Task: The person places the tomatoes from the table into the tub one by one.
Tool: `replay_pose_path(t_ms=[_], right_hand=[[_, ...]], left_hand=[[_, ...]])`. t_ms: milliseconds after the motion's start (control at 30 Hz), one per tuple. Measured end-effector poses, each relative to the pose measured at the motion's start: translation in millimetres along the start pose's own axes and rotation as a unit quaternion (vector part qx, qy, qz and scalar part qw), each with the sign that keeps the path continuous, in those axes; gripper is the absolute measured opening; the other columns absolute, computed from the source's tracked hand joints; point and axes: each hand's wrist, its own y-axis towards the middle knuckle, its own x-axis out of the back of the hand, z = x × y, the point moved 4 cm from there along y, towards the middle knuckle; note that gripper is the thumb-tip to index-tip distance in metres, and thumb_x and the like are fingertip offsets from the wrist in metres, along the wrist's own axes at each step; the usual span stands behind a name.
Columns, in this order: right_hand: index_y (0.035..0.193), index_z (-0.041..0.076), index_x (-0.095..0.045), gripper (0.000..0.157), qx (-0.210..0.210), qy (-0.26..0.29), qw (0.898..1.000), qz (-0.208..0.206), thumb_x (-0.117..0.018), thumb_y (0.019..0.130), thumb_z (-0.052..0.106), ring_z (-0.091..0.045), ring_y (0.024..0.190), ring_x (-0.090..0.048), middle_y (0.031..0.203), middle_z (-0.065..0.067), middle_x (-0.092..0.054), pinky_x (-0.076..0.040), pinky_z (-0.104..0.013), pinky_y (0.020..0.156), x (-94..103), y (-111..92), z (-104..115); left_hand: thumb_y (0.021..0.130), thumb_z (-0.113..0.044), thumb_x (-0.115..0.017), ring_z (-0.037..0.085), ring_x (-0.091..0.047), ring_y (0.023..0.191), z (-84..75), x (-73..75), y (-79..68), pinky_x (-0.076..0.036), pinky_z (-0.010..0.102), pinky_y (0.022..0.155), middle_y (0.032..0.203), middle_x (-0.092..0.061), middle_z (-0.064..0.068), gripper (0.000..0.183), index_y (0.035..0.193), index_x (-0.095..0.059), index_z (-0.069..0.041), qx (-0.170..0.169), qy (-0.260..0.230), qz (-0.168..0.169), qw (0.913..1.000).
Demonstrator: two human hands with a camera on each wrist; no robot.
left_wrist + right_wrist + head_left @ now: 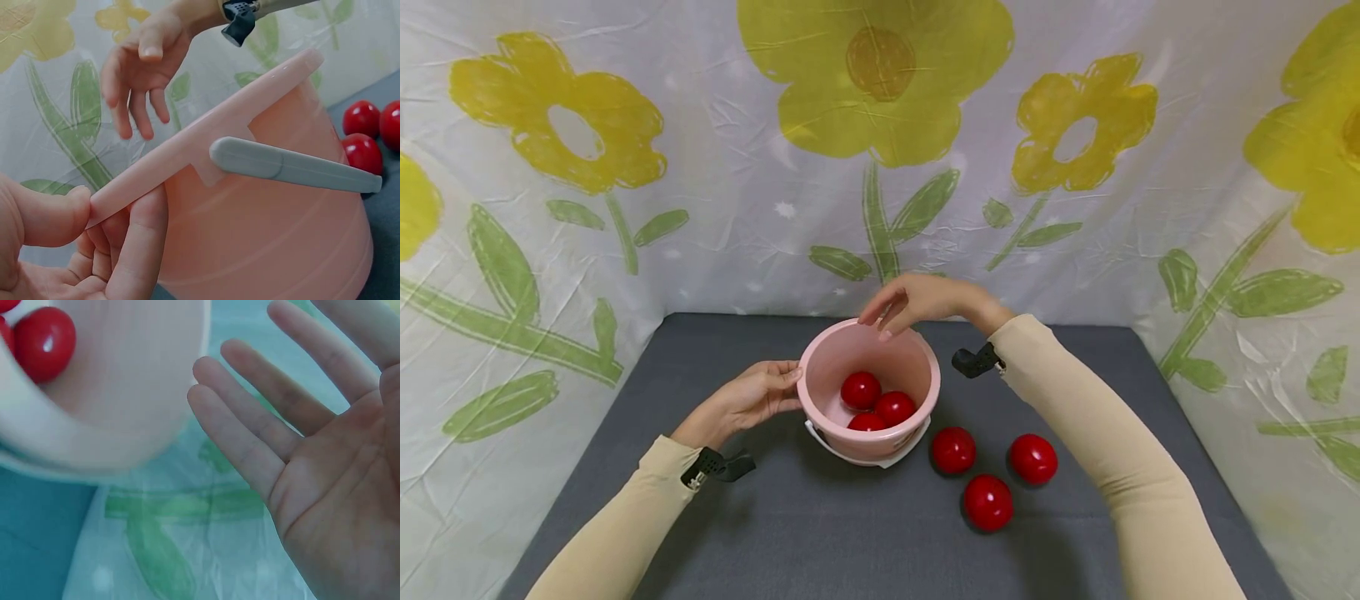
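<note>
Here, the pink bucket (887,358) sits on the grey bench (850,542), with three red balls (861,391) at its bottom and its pale handle (294,165) down on the near side. The left hand (758,393) has its grip on the rim, thumb above and fingers below. The right hand (925,300) hangs over the far rim, apart from it, its grip loose and holding nothing. Three more balls (988,503) lie near one another, right of the bucket. Each beige sleeve (1067,400) ends by a black wrist device (973,362). Behind hangs a sheet (715,167) with yellow flowers.
</note>
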Motion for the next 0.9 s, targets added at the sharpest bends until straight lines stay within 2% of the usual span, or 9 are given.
replay_pose_path(t_ms=[200, 433, 667, 900], right_hand=[[0.131, 0.004, -0.062, 0.046, -0.005, 0.014, 0.999, -0.031, -0.074, 0.088, 0.011, -0.041, 0.126, -0.057, 0.138, -0.021, -0.058, -0.057, -0.037, 0.097, 15.8, -34.3, -4.5], [0.132, 0.001, -0.060, 0.049, -0.011, 0.018, 0.998, -0.064, -0.075, 0.087, 0.011, -0.037, 0.126, -0.058, 0.139, -0.019, -0.059, -0.058, -0.038, 0.095, 25.2, -68.2, -17.1], [0.132, 0.005, -0.062, 0.049, -0.017, 0.015, 0.996, -0.085, -0.077, 0.086, 0.014, -0.037, 0.126, -0.059, 0.138, -0.018, -0.060, -0.058, -0.035, 0.093, 24.4, -93.2, -32.5], [0.132, 0.007, -0.062, 0.050, -0.034, 0.030, 0.995, -0.090, -0.078, 0.085, 0.017, -0.036, 0.128, -0.057, 0.140, -0.020, -0.058, -0.058, -0.034, 0.094, 12.5, -107.7, -46.7]], left_hand=[[0.104, -0.008, -0.044, 0.009, -0.068, 0.092, 0.5, -0.4, 0.2, -0.061, 0.024, 0.080, 0.109, -0.062, 0.003, 0.052, 0.144, -0.020, 0.016, 0.000, 0.000, -0.004, 1.0000], [0.104, -0.007, -0.045, 0.009, -0.068, 0.092, 0.5, -0.4, 0.3, -0.061, 0.025, 0.081, 0.109, -0.063, 0.003, 0.052, 0.144, -0.021, 0.017, 0.001, 0.000, -0.007, 1.0000], [0.105, -0.007, -0.044, 0.010, -0.068, 0.093, 1.2, 0.2, 1.4, -0.061, 0.026, 0.081, 0.111, -0.062, 0.004, 0.054, 0.145, -0.018, 0.017, 0.001, -0.004, -0.003, 1.0000], [0.104, -0.007, -0.045, 0.010, -0.069, 0.093, 1.5, 1.3, 1.1, -0.061, 0.026, 0.081, 0.111, -0.062, 0.005, 0.053, 0.144, -0.020, 0.017, -0.001, -0.007, -0.003, 1.0000]])
